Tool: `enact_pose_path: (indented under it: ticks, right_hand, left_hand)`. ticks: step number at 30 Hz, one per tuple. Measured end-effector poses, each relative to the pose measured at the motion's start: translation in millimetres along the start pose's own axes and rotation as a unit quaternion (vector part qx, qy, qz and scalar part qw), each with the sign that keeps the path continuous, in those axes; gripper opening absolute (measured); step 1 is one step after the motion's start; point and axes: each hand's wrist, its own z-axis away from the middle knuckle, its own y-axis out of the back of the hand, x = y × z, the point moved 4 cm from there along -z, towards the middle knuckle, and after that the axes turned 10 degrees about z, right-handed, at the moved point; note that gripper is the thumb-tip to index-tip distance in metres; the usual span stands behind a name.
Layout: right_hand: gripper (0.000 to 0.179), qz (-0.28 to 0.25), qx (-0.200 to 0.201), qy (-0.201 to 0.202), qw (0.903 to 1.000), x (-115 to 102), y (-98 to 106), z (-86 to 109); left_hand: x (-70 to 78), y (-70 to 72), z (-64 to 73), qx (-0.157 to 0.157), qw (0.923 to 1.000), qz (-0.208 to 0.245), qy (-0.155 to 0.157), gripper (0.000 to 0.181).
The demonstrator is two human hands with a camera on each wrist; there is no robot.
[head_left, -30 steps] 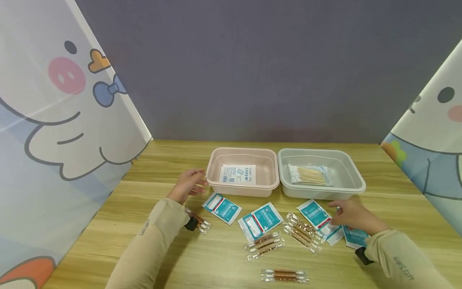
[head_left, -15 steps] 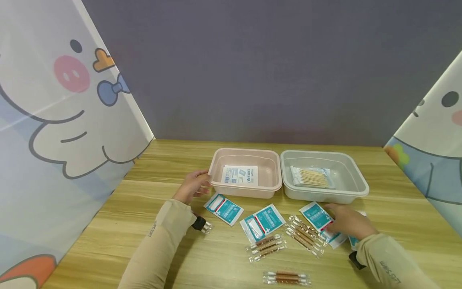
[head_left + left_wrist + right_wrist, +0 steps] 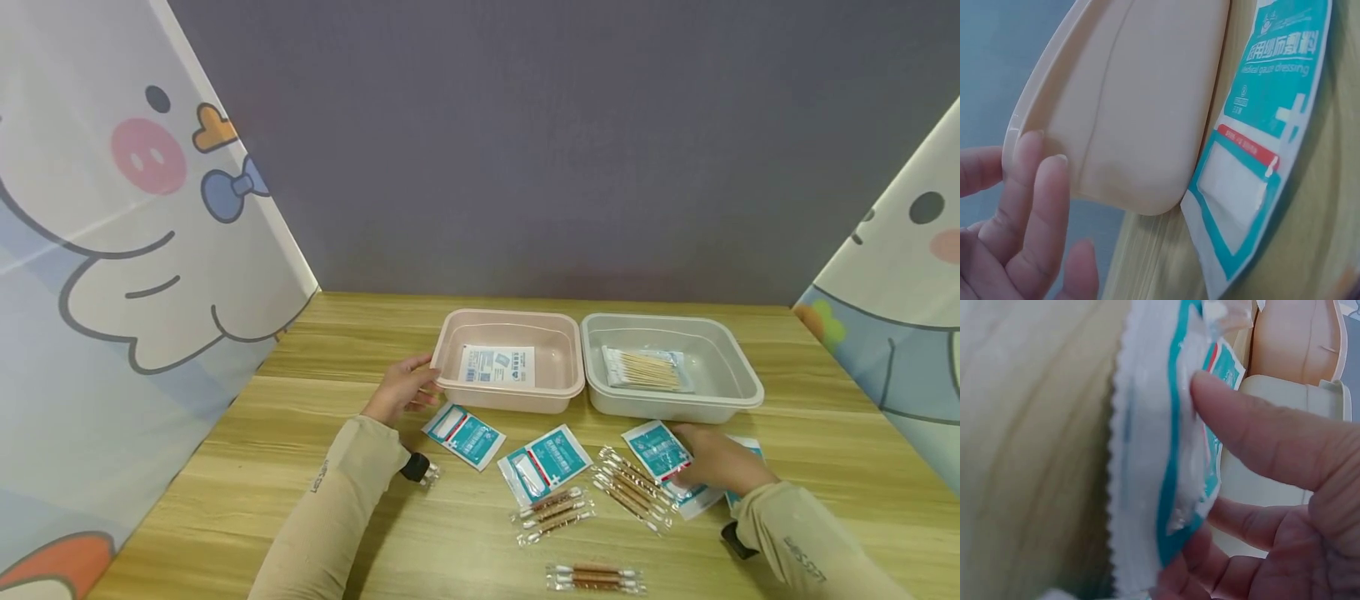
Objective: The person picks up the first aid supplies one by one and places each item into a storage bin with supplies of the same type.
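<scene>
With the thumb and fingers of my left hand (image 3: 405, 390) I hold the left corner rim of a pink plastic bin (image 3: 558, 348). In the left wrist view the fingertips (image 3: 1050, 178) lie by its outer wall, with a teal-and-white gauze dressing packet (image 3: 1254, 144) below the bin. My right hand (image 3: 723, 462) grips another gauze dressing packet (image 3: 1172, 450); the thumb lies on its face and the fingers reach behind its edge. A further packet (image 3: 752, 447) is partly hidden by this hand. Inside the pink bin lies a white printed packet (image 3: 497, 366).
A pale grey bin (image 3: 716, 367) beside the pink one holds a pack of wooden-stick cotton swabs (image 3: 647, 369). In front lie a gauze packet (image 3: 546, 462) and clear-wrapped brown swabs (image 3: 555, 512), with more swabs (image 3: 633, 492) and a strip (image 3: 596, 577) nearer me.
My right hand has moved left and down onto the gauze dressing packet and now grips it. My left hand has shifted slightly to the pink bin's corner.
</scene>
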Motion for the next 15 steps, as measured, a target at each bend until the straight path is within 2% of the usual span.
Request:
enact_pose_path:
  ticks: [3, 8, 11, 15]
  right_hand:
    - [0.072, -0.015, 0.001, -0.001, 0.9999, 1.9, -0.9, -0.9]
    - [0.049, -0.034, 0.01, 0.011, 0.9993, 6.1, -2.2, -2.4]
    - [0.037, -0.036, 0.019, 0.026, 0.9988, 7.5, -0.2, -2.1]
    - [0.03, -0.062, 0.024, 0.035, 0.9972, 9.2, 5.0, 2.0]
  left_hand:
    - [0.5, -0.4, -0.3, 0.005, 1.0, 0.001, -0.006, 0.052]
    - [-0.1, -0.2, -1.2, 0.001, 0.9997, -0.011, -0.021, 0.053]
    - [-2.3, 2.4, -1.5, -0.008, 0.9997, -0.003, -0.023, 0.054]
    - [-5.3, 4.8, -1.8, -0.03, 0.9991, 0.02, -0.022, 0.058]
